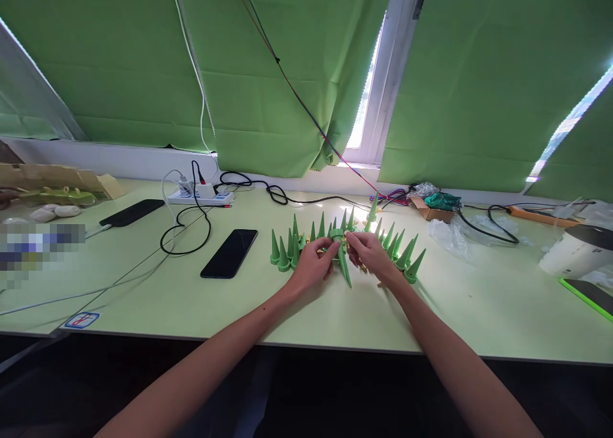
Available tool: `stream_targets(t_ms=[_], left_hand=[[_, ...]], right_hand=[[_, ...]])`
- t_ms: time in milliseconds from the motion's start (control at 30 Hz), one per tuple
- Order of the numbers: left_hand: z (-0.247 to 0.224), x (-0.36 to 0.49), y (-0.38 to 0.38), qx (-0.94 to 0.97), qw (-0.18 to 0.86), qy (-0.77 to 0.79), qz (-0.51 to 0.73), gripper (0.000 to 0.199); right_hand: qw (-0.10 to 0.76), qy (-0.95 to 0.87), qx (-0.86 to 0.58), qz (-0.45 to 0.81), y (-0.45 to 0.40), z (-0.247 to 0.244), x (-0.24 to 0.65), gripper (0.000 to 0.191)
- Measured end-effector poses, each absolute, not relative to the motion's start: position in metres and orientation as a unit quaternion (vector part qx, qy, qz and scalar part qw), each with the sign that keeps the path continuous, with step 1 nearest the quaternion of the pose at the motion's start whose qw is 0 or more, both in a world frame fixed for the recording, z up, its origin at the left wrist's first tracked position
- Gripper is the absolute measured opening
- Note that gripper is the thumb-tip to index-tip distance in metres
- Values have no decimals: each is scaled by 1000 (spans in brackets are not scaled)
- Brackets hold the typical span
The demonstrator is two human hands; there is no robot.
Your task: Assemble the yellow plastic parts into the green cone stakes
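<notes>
My left hand (316, 260) grips a green cone-shaped piece (343, 265) whose pointed end tilts down toward the table's front. My right hand (370, 254) is pinched at the wide end of that piece, on something small that I cannot make out. Several green cones stand upright on the table around both hands, some at the left (283, 256) and others at the right (405, 256). Small gold-coloured bits lie among them, partly hidden by my hands.
A black phone (230, 253) lies left of the cones, with a second phone (133, 213) farther back. Behind are a power strip (205, 197) and looped black cables. At the right sit a small cardboard box (432, 211), clear plastic bags and a white cup (577, 253).
</notes>
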State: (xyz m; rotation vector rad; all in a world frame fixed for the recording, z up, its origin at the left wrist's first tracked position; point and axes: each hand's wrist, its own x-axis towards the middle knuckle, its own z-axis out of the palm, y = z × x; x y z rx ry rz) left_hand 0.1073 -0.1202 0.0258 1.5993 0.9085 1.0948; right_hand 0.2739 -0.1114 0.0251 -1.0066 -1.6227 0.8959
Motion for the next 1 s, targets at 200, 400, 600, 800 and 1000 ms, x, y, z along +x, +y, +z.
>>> stream_targets(t_ms=[200, 400, 600, 800, 1000], left_hand=[[25, 107, -120, 655, 480, 369, 453, 36], [26, 106, -120, 672, 449, 370, 457, 29], [26, 107, -120, 681, 409, 389, 466, 25], [23, 107, -118, 663, 385, 414, 491, 28], [17, 112, -116, 602, 523, 362, 483, 48]], right_hand=[[502, -641, -407, 415, -113, 27, 271, 57], [498, -623, -417, 436, -112, 25, 269, 61], [505, -625, -424, 419, -112, 27, 268, 58], [535, -622, -409, 399, -113, 30, 270, 51], [532, -637, -386, 403, -117, 34, 271, 46]])
